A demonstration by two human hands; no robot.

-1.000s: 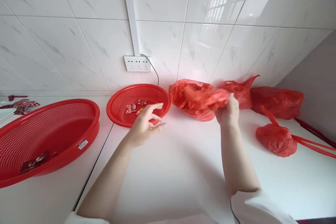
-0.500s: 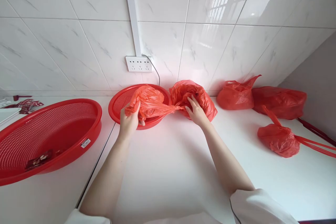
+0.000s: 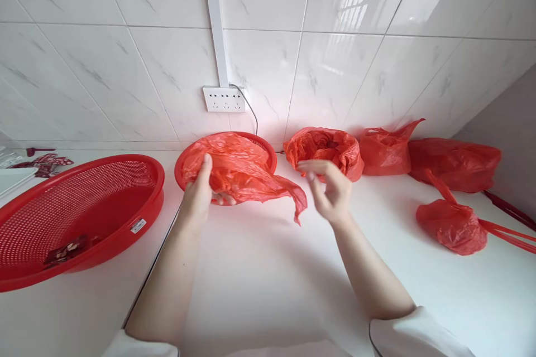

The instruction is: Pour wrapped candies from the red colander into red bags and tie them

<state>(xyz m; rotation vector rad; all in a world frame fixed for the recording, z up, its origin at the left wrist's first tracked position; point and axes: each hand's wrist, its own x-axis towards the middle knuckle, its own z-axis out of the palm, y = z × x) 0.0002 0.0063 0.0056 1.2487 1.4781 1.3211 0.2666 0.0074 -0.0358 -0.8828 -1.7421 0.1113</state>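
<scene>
My left hand [image 3: 200, 192] grips a crumpled, thin red plastic bag [image 3: 238, 167], thumb on top and fingertips underneath. The bag spreads over a small red plastic basket [image 3: 270, 150] and hides most of it. One loose corner of the bag hangs over the right rim, above the counter. My right hand [image 3: 333, 189] is off the bag, its fingers loosely bent and apart, with nothing in them. Just behind it stands another red plastic bag [image 3: 349, 150], bunched, with its mouth open and folds of red plastic inside.
A large red perforated basket [image 3: 121, 223] on the left has small dark red packets [image 3: 67, 251] in it. Along the right stand a tied red bag [image 3: 387, 150], a long red bag [image 3: 456, 162] and a small knotted one [image 3: 454, 228]. A socket strip [image 3: 225, 99] is on the tiled wall.
My right hand has let go of the plastic and drawn back toward me. The held bag has come away from the bunched bag, which now sits farther right.
</scene>
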